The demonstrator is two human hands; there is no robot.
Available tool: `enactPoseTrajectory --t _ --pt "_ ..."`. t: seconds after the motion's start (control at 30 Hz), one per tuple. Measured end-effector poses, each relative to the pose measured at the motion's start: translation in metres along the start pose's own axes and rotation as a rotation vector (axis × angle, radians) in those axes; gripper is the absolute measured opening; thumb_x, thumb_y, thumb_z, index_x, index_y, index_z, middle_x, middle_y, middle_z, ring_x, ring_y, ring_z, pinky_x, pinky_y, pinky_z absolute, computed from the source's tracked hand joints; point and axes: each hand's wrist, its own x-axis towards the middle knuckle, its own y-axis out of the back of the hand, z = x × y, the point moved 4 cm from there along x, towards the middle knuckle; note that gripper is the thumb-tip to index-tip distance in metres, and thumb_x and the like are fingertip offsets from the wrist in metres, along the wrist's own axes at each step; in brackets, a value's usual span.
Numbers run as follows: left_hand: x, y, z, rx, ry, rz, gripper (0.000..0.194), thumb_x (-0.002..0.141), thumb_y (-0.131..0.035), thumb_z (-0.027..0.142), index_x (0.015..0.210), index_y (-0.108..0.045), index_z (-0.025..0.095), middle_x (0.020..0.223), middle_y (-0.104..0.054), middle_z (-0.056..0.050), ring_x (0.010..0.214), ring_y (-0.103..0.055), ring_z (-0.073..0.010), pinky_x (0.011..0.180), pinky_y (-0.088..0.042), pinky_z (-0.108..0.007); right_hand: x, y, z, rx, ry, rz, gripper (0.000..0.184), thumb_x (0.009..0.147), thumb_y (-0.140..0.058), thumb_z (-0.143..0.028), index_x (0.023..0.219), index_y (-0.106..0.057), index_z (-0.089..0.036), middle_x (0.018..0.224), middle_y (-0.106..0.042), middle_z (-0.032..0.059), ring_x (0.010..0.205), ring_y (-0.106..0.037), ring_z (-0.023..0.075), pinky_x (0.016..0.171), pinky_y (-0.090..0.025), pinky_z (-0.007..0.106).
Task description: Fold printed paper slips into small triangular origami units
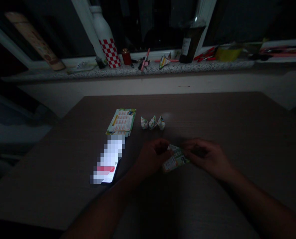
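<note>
Between my hands is a partly folded sheet of printed green and white paper (175, 161), held just above the dark table. My left hand (155, 153) pinches its upper left side between thumb and fingers. On the other side, my right hand (206, 153) grips the right corner with thumb and fingertips. Three small folded paper shapes (153, 123) stand in a row beyond my left hand. A stack of similar printed sheets (121, 121) lies to their left.
A phone (109, 161) with a bright, blurred-out screen lies left of my left hand. Along the granite windowsill (88, 75) stand a red-checkered white bottle (110, 53), a dark bottle (187, 46), a leaning tube (35, 41), pens (145, 60) and another folded paper shape (164, 62).
</note>
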Motion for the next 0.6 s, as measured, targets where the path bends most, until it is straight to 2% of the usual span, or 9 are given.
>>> enactPoseTrajectory --t 0.13,0.23,0.43,0.6 --pt "0.001 0.0 -0.001 -0.039 0.048 -0.009 0.023 0.074 -0.069 0.023 0.094 -0.061 0.015 0.084 -0.068 -0.003 0.075 -0.064 -0.0142 0.066 -0.049 -0.024 -0.002 -0.01 0.005 0.163 -0.114 -0.003 0.01 0.078 -0.064 -0.024 0.085 -0.068 -0.019 0.072 -0.071 0.0021 0.064 -0.066 0.0142 0.057 -0.053 0.023" --pt "0.001 -0.002 0.0 -0.009 0.073 -0.016 0.021 0.074 -0.069 0.022 0.093 -0.063 0.015 0.082 -0.068 -0.003 0.073 -0.064 -0.0146 0.066 -0.049 -0.024 -0.002 -0.016 0.007 0.223 -0.174 -0.015 0.013 0.077 -0.066 -0.025 0.088 -0.067 -0.018 0.07 -0.069 0.0012 0.061 -0.064 0.0131 0.055 -0.051 0.022" --pt "0.0 -0.004 -0.002 0.068 0.039 -0.015 0.021 0.075 -0.068 0.022 0.094 -0.065 0.016 0.082 -0.069 -0.002 0.075 -0.065 -0.0153 0.065 -0.048 -0.023 -0.004 -0.027 0.011 0.311 -0.25 -0.081 0.026 0.074 -0.07 -0.028 0.098 -0.065 -0.018 0.079 -0.071 0.0031 0.069 -0.065 0.0152 0.061 -0.052 0.025" --pt "-0.001 -0.002 0.002 0.169 -0.048 0.008 0.014 0.078 -0.063 0.027 0.086 -0.064 0.015 0.078 -0.066 -0.001 0.072 -0.061 -0.0139 0.064 -0.046 -0.023 -0.004 -0.025 0.012 0.303 -0.239 -0.024 0.028 0.072 -0.071 -0.026 0.098 -0.064 -0.019 0.07 -0.068 0.0001 0.062 -0.063 0.0137 0.056 -0.051 0.023"
